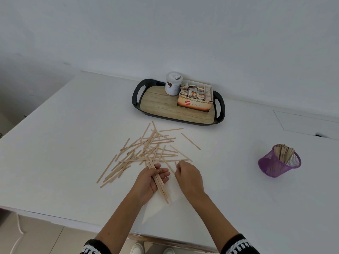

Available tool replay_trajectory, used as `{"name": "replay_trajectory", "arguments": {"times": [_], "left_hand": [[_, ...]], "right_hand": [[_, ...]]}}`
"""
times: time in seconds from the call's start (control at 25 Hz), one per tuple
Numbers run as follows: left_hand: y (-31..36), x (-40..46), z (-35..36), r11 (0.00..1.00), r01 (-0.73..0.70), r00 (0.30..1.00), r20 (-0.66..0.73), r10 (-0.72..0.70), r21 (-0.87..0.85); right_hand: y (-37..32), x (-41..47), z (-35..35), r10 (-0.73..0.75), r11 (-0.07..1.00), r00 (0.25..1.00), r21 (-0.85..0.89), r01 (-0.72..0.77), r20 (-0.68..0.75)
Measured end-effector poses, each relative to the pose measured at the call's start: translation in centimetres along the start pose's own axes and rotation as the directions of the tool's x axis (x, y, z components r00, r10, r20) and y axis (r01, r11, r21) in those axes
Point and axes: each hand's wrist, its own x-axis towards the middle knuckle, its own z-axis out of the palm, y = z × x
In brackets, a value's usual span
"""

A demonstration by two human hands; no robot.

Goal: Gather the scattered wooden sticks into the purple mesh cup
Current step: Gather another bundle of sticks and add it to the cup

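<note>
Several thin wooden sticks [146,151] lie scattered in a loose pile on the white table [73,110]. My left hand [146,182] lies palm up at the pile's near edge, with a small bundle of sticks [160,184] across its palm and fingers. My right hand [189,176] is palm down just right of it, its fingertips at the end of a stick on the table. The purple mesh cup [278,163] stands far to the right, tilted in the wide view, with several sticks upright inside it.
A black tray [136,96] with a wood-look floor sits at the back, holding a white jar [173,85] and an open box of tea bags [196,98]. The table's near edge runs just below my forearms. A wall rises behind the table.
</note>
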Motion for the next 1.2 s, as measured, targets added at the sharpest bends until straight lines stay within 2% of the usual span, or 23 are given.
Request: {"name": "replay_trajectory", "arguments": {"times": [0.32, 0.64, 0.76, 0.84, 0.92, 1.04, 1.2], "left_hand": [[0.0, 0.1, 0.0, 0.998, 0.015, 1.000, 0.024, -0.013, -0.063], [-0.1, 0.3, 0.0, 0.999, 0.008, 0.999, 0.033, -0.007, -0.054], [-0.2, 0.3, -0.1, 0.999, 0.008, 0.999, 0.039, -0.007, -0.039], [-0.2, 0.2, -0.2, 0.999, 0.007, 0.998, 0.059, -0.004, -0.048], [-0.1, 0.2, -0.2, 0.998, 0.006, 0.996, 0.087, 0.000, -0.065], [0.0, 0.0, -0.1, 0.997, 0.002, 0.991, 0.134, 0.009, -0.079], [0.0, -0.2, -0.2, 0.999, -0.028, 0.986, 0.165, 0.034, -0.041]], "right_hand": [[-0.2, -0.5, 1.9, -0.137, 0.979, 0.989, -0.143, 0.143, 0.052], [0.5, -0.3, 0.6, 0.082, 0.978, 0.994, -0.196, -0.066, 0.074], [0.3, -0.3, -0.2, 0.130, 0.991, 0.989, 0.008, -0.130, 0.068], [-0.7, -0.5, -0.6, 0.120, 0.961, 0.991, 0.243, -0.130, 0.056], [-2.0, -0.7, -0.8, 0.092, 0.919, 0.995, 0.380, -0.103, 0.048], [-3.3, -0.7, -0.7, 0.035, 0.882, 0.998, 0.468, -0.056, 0.053], [-4.2, -0.9, -0.3, -0.037, 0.886, 0.997, 0.465, 0.000, 0.069]]}}
